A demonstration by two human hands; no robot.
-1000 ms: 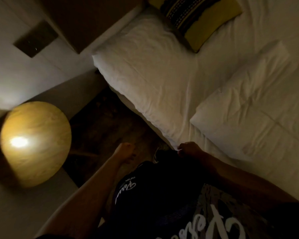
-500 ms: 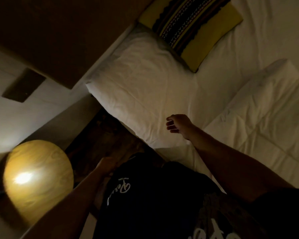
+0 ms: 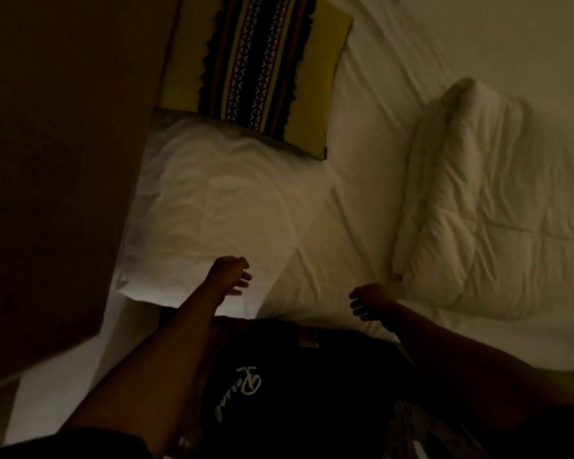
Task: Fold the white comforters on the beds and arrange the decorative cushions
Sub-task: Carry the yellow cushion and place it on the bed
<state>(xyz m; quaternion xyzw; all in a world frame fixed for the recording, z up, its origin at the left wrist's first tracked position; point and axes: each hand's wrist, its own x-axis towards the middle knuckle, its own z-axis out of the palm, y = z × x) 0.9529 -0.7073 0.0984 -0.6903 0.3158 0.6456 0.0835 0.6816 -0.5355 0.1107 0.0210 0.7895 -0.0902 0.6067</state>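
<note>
- Head view, hands: the left hand (image 3: 230,274) hovers over the near edge of the white pillow (image 3: 219,207), fingers loosely spread and holding nothing; whether it touches the fabric cannot be told. The right hand (image 3: 370,301) hangs above the sheet (image 3: 352,233) between the pillow and the folded comforter (image 3: 497,207), fingers loosely curled, also empty.
- Head view, the task's things: the comforter lies doubled over on the right of the bed, its rounded fold facing the pillow and its near corner just beside the right hand. The decorative cushion (image 3: 262,67) — yellow with a dark patterned band — lies flat at the head of the bed, its lower edge overlapping the far side of the pillow, hard against the dark headboard (image 3: 63,160).
- Risk, the pillow: if the next move is to lift or straighten it, the cushion resting on its far edge would likely slide or tip, so it may end up crooked.
- Risk, the comforter: a right-hand reach that brushes the near corner could drag the fold open; soft filling gives easily.
- Risk, light: the room is dim and the hands throw shadow across the sheet — edges and corners are hard to read, so a grasp might catch the sheet rather than the pillow.
- Risk, wrinkles: the sheet is already creased near the cushion; pulling bedding across it could rumple it further.
</note>
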